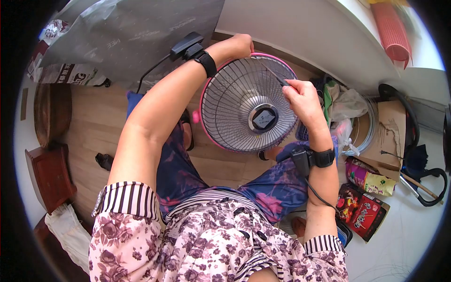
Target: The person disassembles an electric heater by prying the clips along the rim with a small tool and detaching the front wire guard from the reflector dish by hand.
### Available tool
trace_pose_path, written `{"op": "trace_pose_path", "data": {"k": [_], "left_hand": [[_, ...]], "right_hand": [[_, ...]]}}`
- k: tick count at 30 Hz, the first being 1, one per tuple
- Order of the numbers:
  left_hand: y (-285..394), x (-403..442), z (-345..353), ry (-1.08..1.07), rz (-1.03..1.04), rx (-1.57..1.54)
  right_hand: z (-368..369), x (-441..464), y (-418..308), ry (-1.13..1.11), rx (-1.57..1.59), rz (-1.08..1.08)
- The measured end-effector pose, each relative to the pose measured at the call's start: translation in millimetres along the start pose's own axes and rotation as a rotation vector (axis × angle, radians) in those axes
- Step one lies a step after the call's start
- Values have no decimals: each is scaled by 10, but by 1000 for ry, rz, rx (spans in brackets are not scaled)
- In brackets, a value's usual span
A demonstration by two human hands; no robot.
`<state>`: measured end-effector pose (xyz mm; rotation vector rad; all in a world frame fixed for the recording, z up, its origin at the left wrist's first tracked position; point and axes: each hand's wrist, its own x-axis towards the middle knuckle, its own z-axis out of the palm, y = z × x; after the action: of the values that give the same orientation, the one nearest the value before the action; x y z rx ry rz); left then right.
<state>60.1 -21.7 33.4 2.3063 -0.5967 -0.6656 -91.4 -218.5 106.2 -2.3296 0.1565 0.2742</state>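
Note:
A round dish-shaped electric heater [224, 101] with a pink rim, a wire guard and a dark centre cap stands between my legs, its face turned up toward me. My left hand [239, 45] is closed over the heater's far rim, fingers partly hidden behind it. Closed around the dark handle of a thin screwdriver [283, 82], my right hand [303, 98] is above the right part of the guard. The slim shaft points up and left toward the far rim; whether its tip touches the wires I cannot tell.
Grey plastic sheeting [136, 37] stands at the far left. To the right are a cardboard box [392, 117], coiled tubing [371, 131], plastic bags [347, 104], and red and purple packages. A wooden stool [51, 174] stands left; a rolled pink mesh [392, 33] lies upper right.

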Motion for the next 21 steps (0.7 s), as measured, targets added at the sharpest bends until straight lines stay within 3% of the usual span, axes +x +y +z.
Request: {"op": "trace_pose_path", "data": {"k": [21], "left_hand": [[-26,71,7,10,3,23]], "right_hand": [[258,-3,-324,136,-285,-210]]}}
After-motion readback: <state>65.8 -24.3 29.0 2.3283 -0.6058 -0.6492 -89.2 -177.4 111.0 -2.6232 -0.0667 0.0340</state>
